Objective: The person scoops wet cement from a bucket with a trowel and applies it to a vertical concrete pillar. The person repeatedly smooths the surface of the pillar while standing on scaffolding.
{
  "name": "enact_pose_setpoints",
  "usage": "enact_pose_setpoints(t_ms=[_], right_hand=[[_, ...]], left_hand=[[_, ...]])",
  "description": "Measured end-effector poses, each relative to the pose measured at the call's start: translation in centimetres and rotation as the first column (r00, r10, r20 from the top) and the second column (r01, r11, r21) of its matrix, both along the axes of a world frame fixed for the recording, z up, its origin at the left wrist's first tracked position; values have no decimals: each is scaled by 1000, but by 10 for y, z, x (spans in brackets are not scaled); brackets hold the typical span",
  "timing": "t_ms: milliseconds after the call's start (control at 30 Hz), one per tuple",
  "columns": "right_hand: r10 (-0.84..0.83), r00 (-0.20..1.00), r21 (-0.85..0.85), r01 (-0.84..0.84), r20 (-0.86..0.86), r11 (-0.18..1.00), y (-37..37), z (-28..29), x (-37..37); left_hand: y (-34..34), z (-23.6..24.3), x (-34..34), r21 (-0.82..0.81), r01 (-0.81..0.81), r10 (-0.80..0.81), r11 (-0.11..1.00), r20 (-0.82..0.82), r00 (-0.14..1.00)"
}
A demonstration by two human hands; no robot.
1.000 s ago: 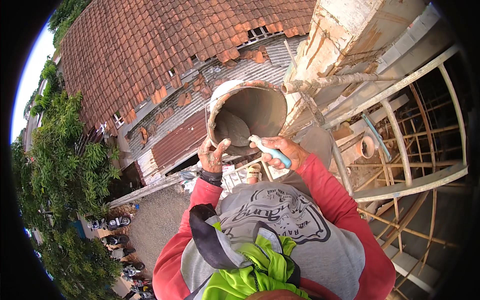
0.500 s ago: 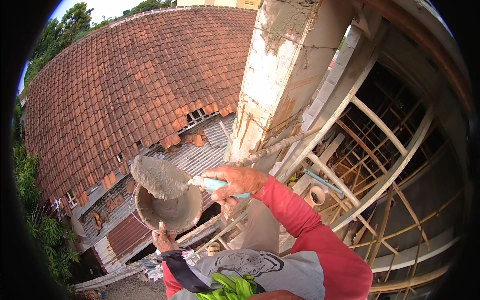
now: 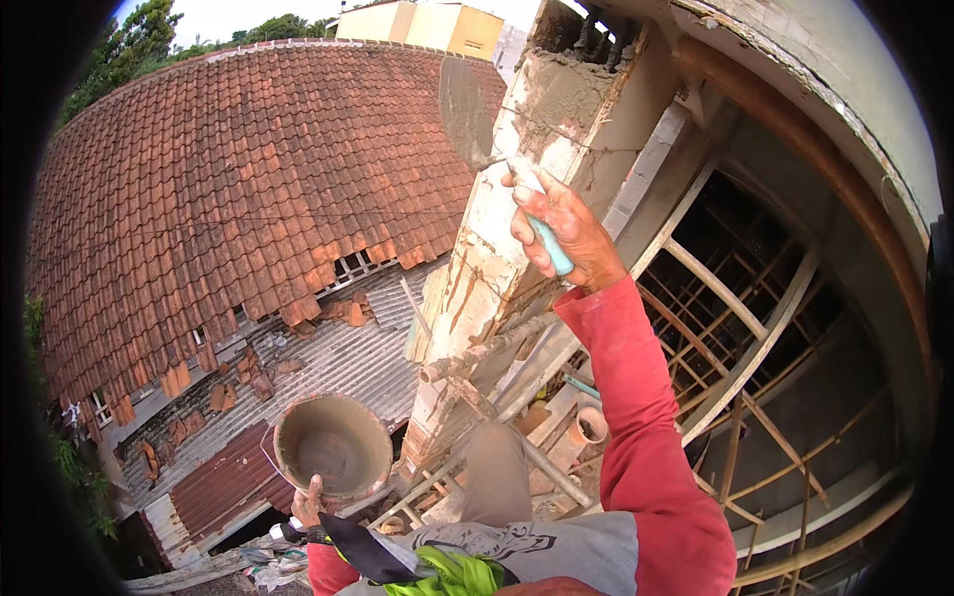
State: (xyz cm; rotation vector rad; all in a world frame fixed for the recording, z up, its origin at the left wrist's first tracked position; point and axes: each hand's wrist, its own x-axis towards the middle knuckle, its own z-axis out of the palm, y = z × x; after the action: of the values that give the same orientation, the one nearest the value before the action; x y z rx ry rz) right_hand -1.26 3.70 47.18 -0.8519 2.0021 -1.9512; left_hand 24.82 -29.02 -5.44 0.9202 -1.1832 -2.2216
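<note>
My right hand (image 3: 566, 230) is wrapped around the pale blue handle of a trowel (image 3: 465, 111), raised beside the upper part of a column. A grey film of mortar coats the blade. The column form (image 3: 502, 223) has pale, stained boards, with wet mortar (image 3: 568, 99) smeared near its top and dark bars showing in the opening. Lower left, my left hand (image 3: 310, 502) grips the near rim of a mortar bucket (image 3: 333, 447), thumb over the edge. Grey mortar lines the bucket's inside.
Bamboo and wooden poles (image 3: 735, 298) form scaffolding on the right, with a small pail (image 3: 588, 427) below. A rough pole (image 3: 487, 348) crosses the column. Beyond lie a tiled roof (image 3: 248, 189) and corrugated sheets (image 3: 348, 372). A brown pipe (image 3: 795, 119) runs overhead at right.
My right hand has lifted the trowel from over the bucket up to the column top. The mortar heap on the blade no longer shows. My left hand still holds the bucket.
</note>
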Motion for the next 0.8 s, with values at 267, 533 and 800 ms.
enact_pose_setpoints(t_ms=[267,533,800], right_hand=[[-281,880,624,472,-384,623,34,83,-15],[-387,763,548,644,-518,534,54,162,31],[-199,705,652,707,-681,274,38,174,21]], left_hand=[[10,14,-17,-172,81,-80,982,13,997],[3,-28,-17,-36,148,-147,988,41,988],[-8,-41,-13,-48,143,-142,989,31,989]])
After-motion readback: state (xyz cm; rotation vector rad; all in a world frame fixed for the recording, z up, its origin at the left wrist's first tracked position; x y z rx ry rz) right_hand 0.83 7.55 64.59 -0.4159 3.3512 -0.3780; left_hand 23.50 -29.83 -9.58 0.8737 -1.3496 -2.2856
